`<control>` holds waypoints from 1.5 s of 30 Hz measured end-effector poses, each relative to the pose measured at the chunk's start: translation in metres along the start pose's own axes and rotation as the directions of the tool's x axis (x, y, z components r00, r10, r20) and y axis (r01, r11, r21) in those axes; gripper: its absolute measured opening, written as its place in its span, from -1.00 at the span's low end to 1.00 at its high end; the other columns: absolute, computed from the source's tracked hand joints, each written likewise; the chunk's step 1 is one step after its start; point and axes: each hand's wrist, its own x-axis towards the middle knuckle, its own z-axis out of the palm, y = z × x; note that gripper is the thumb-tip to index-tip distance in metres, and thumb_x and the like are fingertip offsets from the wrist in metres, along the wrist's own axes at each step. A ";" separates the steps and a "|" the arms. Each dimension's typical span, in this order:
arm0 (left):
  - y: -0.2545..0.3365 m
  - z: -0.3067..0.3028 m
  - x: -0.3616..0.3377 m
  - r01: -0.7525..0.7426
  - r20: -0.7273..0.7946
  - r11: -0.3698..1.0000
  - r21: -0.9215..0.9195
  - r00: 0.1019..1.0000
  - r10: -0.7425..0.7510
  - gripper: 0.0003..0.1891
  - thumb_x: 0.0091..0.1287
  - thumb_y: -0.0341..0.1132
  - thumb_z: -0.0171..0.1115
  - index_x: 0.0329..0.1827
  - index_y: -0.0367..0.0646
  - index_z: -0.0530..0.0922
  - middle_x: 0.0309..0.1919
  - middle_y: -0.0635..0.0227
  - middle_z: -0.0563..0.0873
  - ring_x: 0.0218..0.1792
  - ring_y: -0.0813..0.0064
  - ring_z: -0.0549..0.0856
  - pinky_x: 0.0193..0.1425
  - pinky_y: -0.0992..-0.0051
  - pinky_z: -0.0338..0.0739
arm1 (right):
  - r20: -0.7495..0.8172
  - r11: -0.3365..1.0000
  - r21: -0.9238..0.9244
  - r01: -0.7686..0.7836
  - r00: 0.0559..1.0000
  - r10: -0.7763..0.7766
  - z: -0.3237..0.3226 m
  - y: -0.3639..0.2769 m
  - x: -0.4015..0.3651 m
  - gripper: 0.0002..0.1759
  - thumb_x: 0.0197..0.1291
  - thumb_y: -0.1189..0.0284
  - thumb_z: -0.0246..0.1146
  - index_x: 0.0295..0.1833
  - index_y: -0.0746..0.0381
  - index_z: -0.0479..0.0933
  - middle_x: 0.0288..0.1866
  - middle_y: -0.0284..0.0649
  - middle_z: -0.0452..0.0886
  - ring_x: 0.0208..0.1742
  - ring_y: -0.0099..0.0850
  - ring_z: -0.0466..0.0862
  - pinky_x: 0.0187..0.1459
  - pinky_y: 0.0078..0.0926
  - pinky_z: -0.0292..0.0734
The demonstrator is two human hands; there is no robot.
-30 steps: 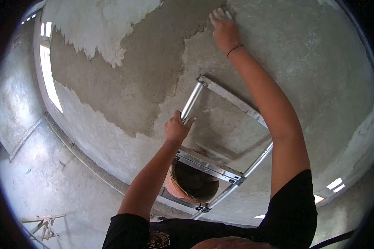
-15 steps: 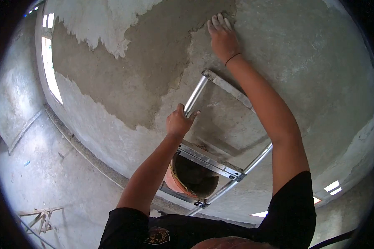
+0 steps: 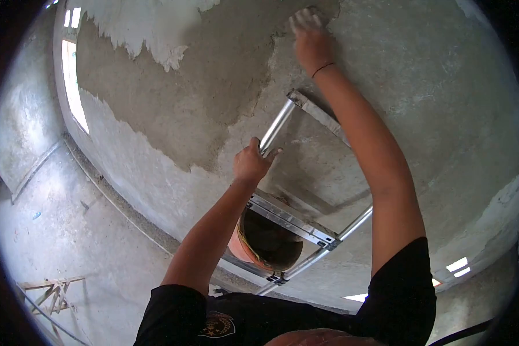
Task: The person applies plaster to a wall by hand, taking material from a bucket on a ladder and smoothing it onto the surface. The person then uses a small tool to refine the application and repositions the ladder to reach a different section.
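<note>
My left hand (image 3: 252, 162) grips the left rail of an aluminium ladder (image 3: 279, 122), with the thumb sticking out to the right. Higher up, my right hand (image 3: 312, 41) rests against the wall, its plaster-smeared fingers apart and slightly bent at the ragged edge of a darker patch of wet plaster (image 3: 173, 109). I see no tool in it, though the fingertips are a little blurred. Below my left hand, behind a ladder rung, hangs or stands an orange bucket (image 3: 245, 254) with grey mortar (image 3: 271, 239) inside; its support is hidden.
Rough grey wall (image 3: 398, 138) curves around the ladder in this wide lens. Far below on the left lies the concrete floor (image 3: 115, 254), where a wooden trestle (image 3: 55, 294) stands. A bright window opening (image 3: 74, 86) shows at the left.
My right hand has shifted slightly upward along the plaster edge, and its fingers look more bent. My left hand keeps its hold on the ladder. The view has tilted slightly.
</note>
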 end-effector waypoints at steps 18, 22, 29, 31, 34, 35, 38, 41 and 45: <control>-0.031 0.032 0.017 -0.103 -0.107 0.991 0.081 0.988 0.112 -0.47 0.17 0.13 0.36 -0.15 -0.18 0.45 -0.41 0.01 0.71 -0.24 -0.06 0.71 -0.11 0.10 0.56 | 0.909 -0.799 0.384 -0.464 0.340 0.239 -0.165 -0.149 -0.126 -0.59 0.29 0.58 0.12 0.26 0.37 0.42 0.18 -0.11 0.55 0.22 -0.30 0.53 0.30 -0.36 0.37; 0.005 0.001 -0.001 0.029 -0.069 0.998 0.048 0.997 -0.025 -0.43 0.15 0.16 0.39 -0.19 -0.19 0.45 -0.47 0.08 0.69 -0.35 0.05 0.72 -0.22 0.14 0.57 | 0.988 -0.998 0.060 0.037 0.143 0.065 -0.194 -0.185 -0.245 -0.56 0.32 0.58 0.10 0.30 0.32 0.30 0.22 -0.07 0.49 0.26 -0.18 0.49 0.32 -0.13 0.40; 0.002 0.007 0.002 0.034 -0.104 0.993 0.117 0.994 -0.022 -0.40 0.14 0.20 0.41 -0.22 -0.21 0.46 -0.59 0.19 0.60 -0.51 0.17 0.69 -0.36 0.17 0.55 | 0.996 -0.992 -0.075 0.106 -0.045 -0.080 -0.254 -0.224 -0.359 -0.59 0.34 0.52 0.10 0.28 0.33 0.34 0.20 -0.03 0.54 0.22 -0.12 0.57 0.29 -0.15 0.46; -0.004 0.012 0.004 0.012 -0.143 0.990 0.139 0.990 0.008 -0.40 0.14 0.20 0.41 -0.22 -0.21 0.47 -0.60 0.19 0.59 -0.52 0.16 0.68 -0.37 0.17 0.54 | 0.991 -0.993 -0.073 0.096 -0.109 -0.083 -0.259 -0.230 -0.373 -0.59 0.36 0.48 0.09 0.28 0.33 0.32 0.21 -0.02 0.53 0.23 -0.12 0.57 0.29 -0.15 0.48; -0.003 0.013 0.003 0.000 -0.186 0.988 0.156 0.982 0.029 -0.39 0.12 0.21 0.42 -0.22 -0.21 0.46 -0.60 0.19 0.58 -0.54 0.13 0.67 -0.39 0.16 0.54 | 0.991 -0.997 -0.052 0.059 -0.122 -0.059 -0.256 -0.233 -0.379 -0.62 0.38 0.45 0.08 0.26 0.34 0.35 0.19 -0.03 0.55 0.20 -0.12 0.58 0.27 -0.16 0.48; -0.001 0.013 0.003 0.012 -0.194 0.989 0.150 0.981 0.018 -0.39 0.12 0.21 0.42 -0.22 -0.21 0.46 -0.60 0.19 0.58 -0.54 0.11 0.66 -0.39 0.16 0.53 | 0.989 -0.995 -0.069 0.069 -0.128 -0.078 -0.253 -0.234 -0.384 -0.62 0.38 0.45 0.08 0.26 0.34 0.35 0.19 -0.03 0.55 0.20 -0.12 0.58 0.27 -0.16 0.48; -0.001 0.015 0.003 0.040 -0.189 0.986 0.163 0.982 -0.009 -0.37 0.11 0.23 0.42 -0.21 -0.23 0.48 -0.54 0.14 0.61 -0.50 0.10 0.67 -0.36 0.15 0.54 | 0.990 -1.000 -0.015 -0.018 -0.142 -0.013 -0.243 -0.241 -0.403 -0.66 0.39 0.43 0.08 0.21 0.30 0.41 0.13 -0.07 0.60 0.12 -0.13 0.63 0.17 -0.14 0.53; -0.011 0.020 0.009 0.043 -0.208 0.991 0.124 0.978 -0.017 -0.35 0.08 0.23 0.39 -0.10 -0.21 0.50 -0.38 -0.02 0.70 -0.24 -0.09 0.71 -0.16 0.02 0.56 | 0.985 -0.988 -0.131 0.081 -0.106 -0.139 -0.235 -0.243 -0.418 -0.67 0.39 0.42 0.09 0.22 0.25 0.41 0.12 -0.08 0.61 0.10 -0.14 0.64 0.12 -0.14 0.56; -0.018 0.023 0.013 -0.011 -0.261 0.958 0.286 0.961 0.089 -0.37 0.15 0.20 0.37 -0.11 -0.28 0.54 -0.36 0.03 0.70 -0.30 0.04 0.74 -0.22 0.14 0.61 | 0.988 -0.987 -0.132 0.091 -0.072 -0.138 -0.232 -0.248 -0.417 -0.58 0.28 0.52 0.23 0.25 0.26 0.42 0.16 -0.14 0.55 0.19 -0.21 0.55 0.20 -0.19 0.50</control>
